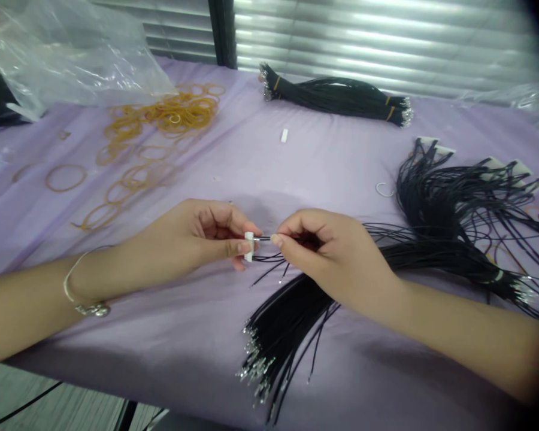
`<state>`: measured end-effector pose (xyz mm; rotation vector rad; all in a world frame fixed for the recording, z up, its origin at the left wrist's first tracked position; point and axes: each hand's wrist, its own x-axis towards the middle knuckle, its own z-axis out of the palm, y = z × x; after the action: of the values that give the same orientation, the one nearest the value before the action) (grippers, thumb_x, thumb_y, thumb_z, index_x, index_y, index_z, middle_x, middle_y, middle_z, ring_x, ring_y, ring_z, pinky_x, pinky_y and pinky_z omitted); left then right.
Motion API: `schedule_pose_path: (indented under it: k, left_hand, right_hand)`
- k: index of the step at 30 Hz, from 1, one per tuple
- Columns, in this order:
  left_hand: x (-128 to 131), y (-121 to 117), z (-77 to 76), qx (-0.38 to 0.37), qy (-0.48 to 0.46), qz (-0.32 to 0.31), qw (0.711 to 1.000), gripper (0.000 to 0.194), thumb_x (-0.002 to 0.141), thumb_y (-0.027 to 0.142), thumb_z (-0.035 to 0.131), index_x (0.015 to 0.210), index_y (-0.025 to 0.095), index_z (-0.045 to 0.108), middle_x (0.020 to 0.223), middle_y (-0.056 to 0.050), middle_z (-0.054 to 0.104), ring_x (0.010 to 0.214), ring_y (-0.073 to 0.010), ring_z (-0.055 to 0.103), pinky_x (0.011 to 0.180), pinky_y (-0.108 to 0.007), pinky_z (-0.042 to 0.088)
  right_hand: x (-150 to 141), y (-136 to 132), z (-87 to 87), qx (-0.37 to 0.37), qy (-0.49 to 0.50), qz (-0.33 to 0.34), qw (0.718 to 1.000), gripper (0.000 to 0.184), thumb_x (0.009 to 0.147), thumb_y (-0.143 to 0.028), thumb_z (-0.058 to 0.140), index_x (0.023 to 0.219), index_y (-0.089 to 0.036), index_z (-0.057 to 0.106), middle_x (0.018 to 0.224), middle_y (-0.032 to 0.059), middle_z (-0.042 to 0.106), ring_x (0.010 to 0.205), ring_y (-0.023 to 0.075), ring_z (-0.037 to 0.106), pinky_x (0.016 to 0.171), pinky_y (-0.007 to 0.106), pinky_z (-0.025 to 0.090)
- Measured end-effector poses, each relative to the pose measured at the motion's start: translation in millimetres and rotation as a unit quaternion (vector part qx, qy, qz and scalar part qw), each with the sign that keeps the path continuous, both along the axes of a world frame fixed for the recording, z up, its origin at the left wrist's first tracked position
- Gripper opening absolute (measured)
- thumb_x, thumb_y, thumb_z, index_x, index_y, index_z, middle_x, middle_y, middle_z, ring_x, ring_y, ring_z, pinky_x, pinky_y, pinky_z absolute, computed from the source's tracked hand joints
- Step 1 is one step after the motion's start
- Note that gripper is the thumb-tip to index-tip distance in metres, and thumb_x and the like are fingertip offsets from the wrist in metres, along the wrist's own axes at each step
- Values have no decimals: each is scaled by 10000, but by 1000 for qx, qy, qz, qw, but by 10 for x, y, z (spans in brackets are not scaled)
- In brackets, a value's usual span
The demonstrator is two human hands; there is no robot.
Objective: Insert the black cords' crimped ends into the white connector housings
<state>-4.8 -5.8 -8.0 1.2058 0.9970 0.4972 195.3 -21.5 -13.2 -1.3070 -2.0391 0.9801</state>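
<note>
Between thumb and fingers, my left hand (206, 233) grips a small white connector housing (249, 246). Thin black wires (264, 259) run out of the housing's right side. My right hand (330, 245) pinches a black wire (264, 239) close to the housing, its silvery tip at the housing's face; how deep the tip sits I cannot tell. Under my right hand lies a bundle of loose black wires (291, 323) with metal terminals (256, 365) fanned toward the table's front edge.
Rubber bands (161, 123) are heaped at the back left beside a clear plastic bag (81, 60). A tied wire bundle (336, 99) lies at the back, with a loose white piece (284, 136) before it. Wires with white connectors (449, 185) cover the right of the purple tablecloth (197, 353).
</note>
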Motion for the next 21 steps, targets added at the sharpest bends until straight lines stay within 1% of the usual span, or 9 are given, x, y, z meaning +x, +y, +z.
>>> schedule_pose_path:
  k: [4, 6, 11, 14, 18, 21]
  left_hand:
    - [19, 3, 14, 10, 12, -4, 1000, 63, 751, 111, 651, 811, 126, 656, 700, 22, 664, 601, -59, 616, 596, -109, 480]
    - [24, 3, 13, 10, 13, -5, 1000, 52, 746, 106, 652, 794, 124, 656, 693, 25, 662, 591, -54, 610, 590, -108, 476]
    - [19, -3, -35, 5, 1, -4, 1000, 88, 728, 102, 657, 812, 129, 660, 674, 37, 655, 592, -53, 600, 569, -105, 465]
    - [22, -5, -58, 7, 1, -5, 1000, 94, 730, 131, 665, 823, 128, 662, 670, 34, 652, 592, -55, 593, 560, -104, 455]
    - [15, -6, -71, 7, 19, -27, 999, 94, 745, 182, 666, 813, 120, 652, 660, 28, 641, 575, -57, 582, 562, -118, 458]
    - [8, 0, -82, 15, 10, -30, 999, 94, 753, 186, 658, 826, 129, 646, 669, 35, 637, 577, -53, 582, 570, -118, 454]
  right_hand:
    - [1, -19, -22, 60, -28, -11, 998, 169, 820, -252, 522, 709, -139, 582, 607, -48, 550, 529, 15, 425, 496, 151, 316]
    - [-3, -24, -32, 73, -35, -9, 997, 155, 815, -233, 525, 705, -137, 576, 619, -48, 552, 544, 15, 427, 516, 155, 318]
    - [-23, -16, -59, 75, -27, 18, 997, 127, 816, -218, 537, 740, -147, 610, 647, -48, 573, 577, 23, 440, 554, 165, 324]
    - [-31, -15, -81, 76, -25, 23, 997, 129, 820, -213, 538, 737, -150, 614, 667, -42, 578, 609, 31, 459, 575, 171, 330]
    - [-38, -14, -120, 55, -18, 28, 998, 122, 825, -213, 533, 731, -163, 593, 675, -43, 564, 637, 41, 470, 593, 181, 339]
    - [-28, -17, -137, 65, -27, 37, 997, 136, 854, -226, 504, 757, -161, 573, 697, -32, 547, 676, 51, 473, 633, 189, 361]
